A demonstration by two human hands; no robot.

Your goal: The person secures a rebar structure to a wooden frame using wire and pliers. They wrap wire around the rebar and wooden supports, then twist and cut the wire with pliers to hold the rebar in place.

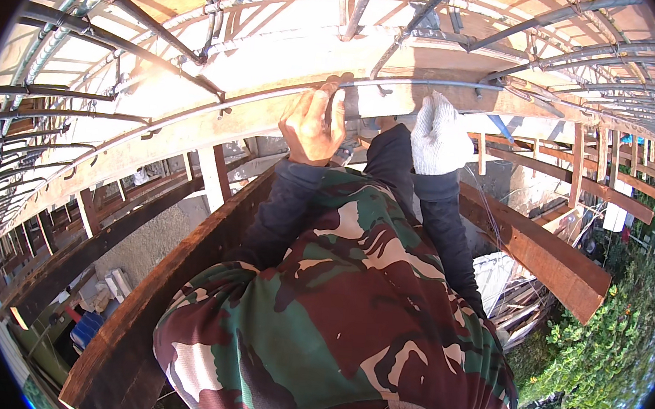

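My bare left hand (315,128) is at the edge of a pale wooden board (253,116), its fingers curled close to a long thin steel bar (275,93) running along the board. What these fingers hold, if anything, is hidden. To its right, my right hand (440,139) wears a white knitted glove. Its fingers are pressed together and point up toward the same bar; I cannot make out anything in them. Bent ends of dark rebar (385,63) reach down to the bar between my hands. Sunlight washes out the board left of my hands.
A rebar grid (126,15) spreads over plywood ahead. Thick wooden beams (545,255) stick out on the right, and another beam (154,314) lies on the left. Timber posts (578,160) stand below the board edge. Green plants (603,353) show far below at right.
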